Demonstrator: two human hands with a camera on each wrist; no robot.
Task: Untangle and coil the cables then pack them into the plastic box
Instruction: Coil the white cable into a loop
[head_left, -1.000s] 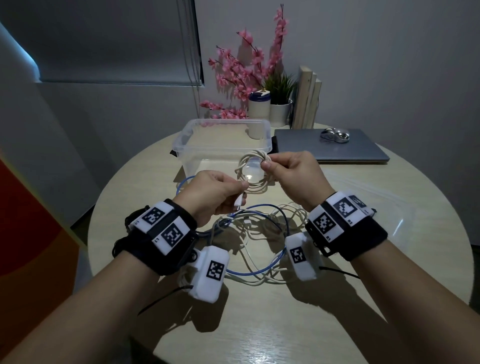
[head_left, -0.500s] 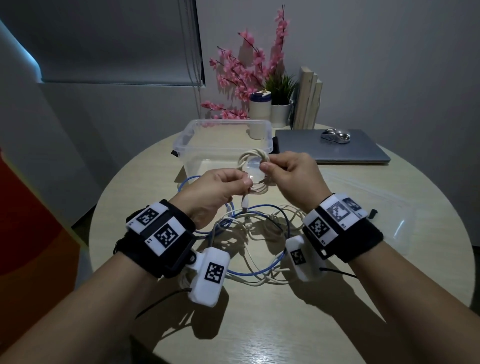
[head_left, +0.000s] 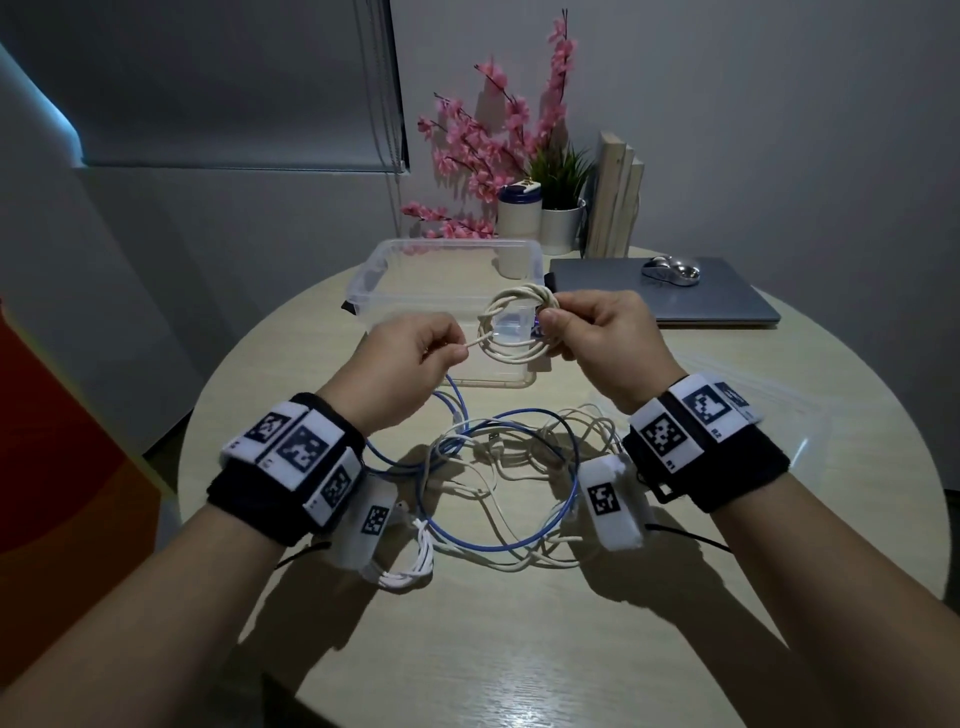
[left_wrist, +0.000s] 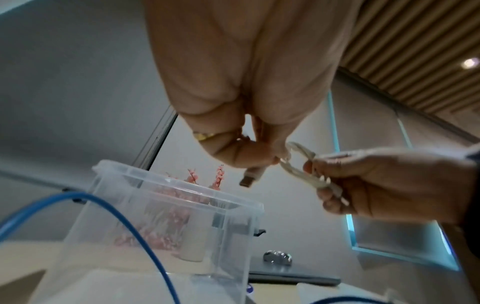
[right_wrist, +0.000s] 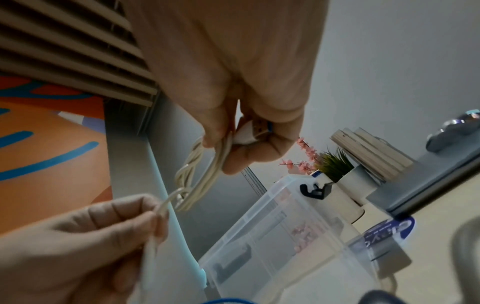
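A cream cable coil (head_left: 511, 325) hangs in the air in front of the clear plastic box (head_left: 379, 278). My right hand (head_left: 597, 332) grips the coil's right side (right_wrist: 205, 170) together with its USB plug (right_wrist: 255, 131). My left hand (head_left: 415, 353) pinches the coil's free end, whose small plug (left_wrist: 250, 179) sticks out below the fingers. On the table under my wrists lies a tangle of a blue cable (head_left: 519, 545) and cream cables (head_left: 493, 499). A white bundled cable (head_left: 415, 564) lies near my left wrist.
A closed grey laptop (head_left: 727, 301) with a silver mouse (head_left: 670, 270) sits at the back right. A white cup (head_left: 519, 218), a potted plant (head_left: 561, 223), pink flowers and books stand behind the box. A clear lid (head_left: 769, 415) lies on the right.
Both hands have risen a little with the coil. My left hand has drawn the free end out to the left, away from the coil.
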